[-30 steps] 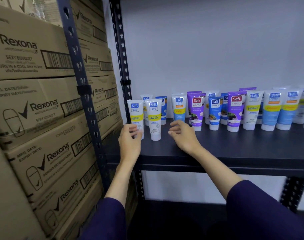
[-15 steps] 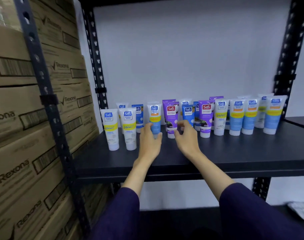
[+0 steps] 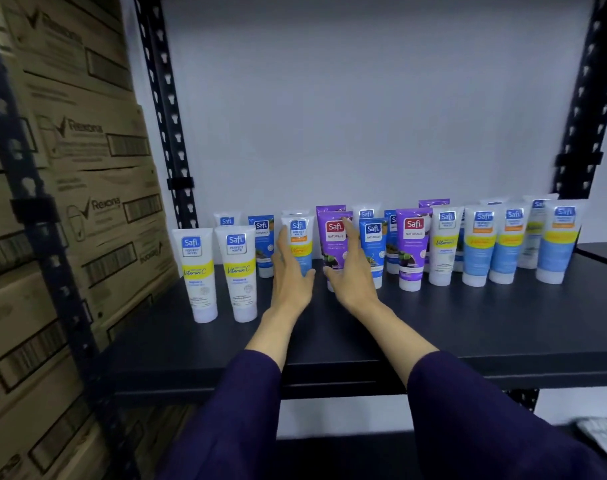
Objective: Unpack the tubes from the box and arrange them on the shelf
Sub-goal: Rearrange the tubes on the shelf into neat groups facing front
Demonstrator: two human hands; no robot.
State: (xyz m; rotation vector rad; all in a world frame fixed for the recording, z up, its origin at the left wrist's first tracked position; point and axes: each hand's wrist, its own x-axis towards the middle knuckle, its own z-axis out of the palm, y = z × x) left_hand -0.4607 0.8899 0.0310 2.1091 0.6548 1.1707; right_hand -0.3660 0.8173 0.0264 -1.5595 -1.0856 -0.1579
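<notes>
Several Safi tubes stand cap-down in loose rows on the dark shelf (image 3: 468, 327). Two white-and-yellow tubes (image 3: 196, 271) stand at the front left. My left hand (image 3: 291, 275) reaches with straight, spread fingers along the left side of a white-and-blue tube (image 3: 300, 237). To its right, my right hand (image 3: 352, 271) lies with its fingers apart against a purple tube (image 3: 331, 237), hiding that tube's lower part. Neither hand is closed around a tube. No opened box of tubes is in view.
Stacked brown Rexona cartons (image 3: 98, 209) fill the neighbouring rack on the left, behind a perforated dark upright (image 3: 35, 209). Another upright (image 3: 584, 109) bounds the shelf on the right. More purple, blue and white tubes (image 3: 482, 244) run to the right. A white wall backs the shelf.
Both hands left the two white-and-yellow tubes at the left and moved right and deeper, up to the middle tubes. My view swung right.
</notes>
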